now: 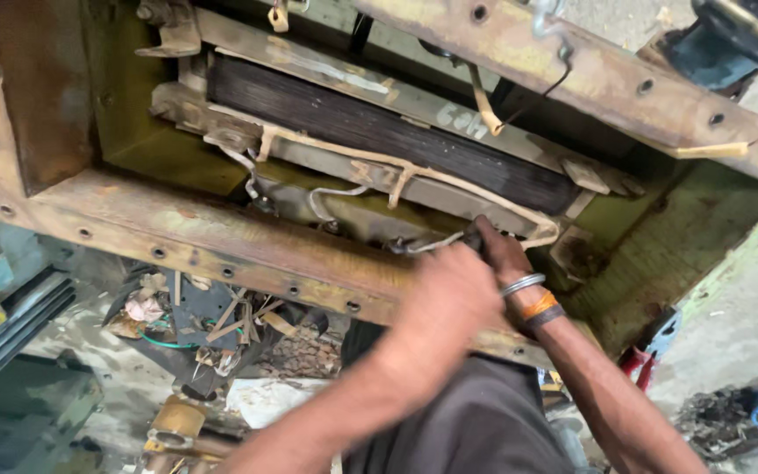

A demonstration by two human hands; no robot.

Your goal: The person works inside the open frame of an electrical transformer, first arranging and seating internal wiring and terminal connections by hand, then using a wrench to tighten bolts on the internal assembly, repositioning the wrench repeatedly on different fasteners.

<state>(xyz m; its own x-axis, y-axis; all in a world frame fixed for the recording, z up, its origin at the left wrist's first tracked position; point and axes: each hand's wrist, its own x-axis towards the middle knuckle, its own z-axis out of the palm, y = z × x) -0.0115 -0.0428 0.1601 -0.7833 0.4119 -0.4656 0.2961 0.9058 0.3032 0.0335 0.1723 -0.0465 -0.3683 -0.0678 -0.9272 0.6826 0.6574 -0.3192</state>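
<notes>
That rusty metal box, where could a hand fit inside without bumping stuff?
Free: the bare green floor left of the dark core, and the green corner at right. Crowded: the front, where both hands meet among pale wires.

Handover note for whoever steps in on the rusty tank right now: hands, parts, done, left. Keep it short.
Left hand: closed, reaching over the tank's front flange, knuckles up; what it grips is hidden.
Right hand: beside it, fingers on the pale lead at the lower right end of the dark laminated core.
Core sits inside the rusty tank, leads still strung along its front.
Done: tank open, no cover on it.
Left: core and leads still in place.
</notes>
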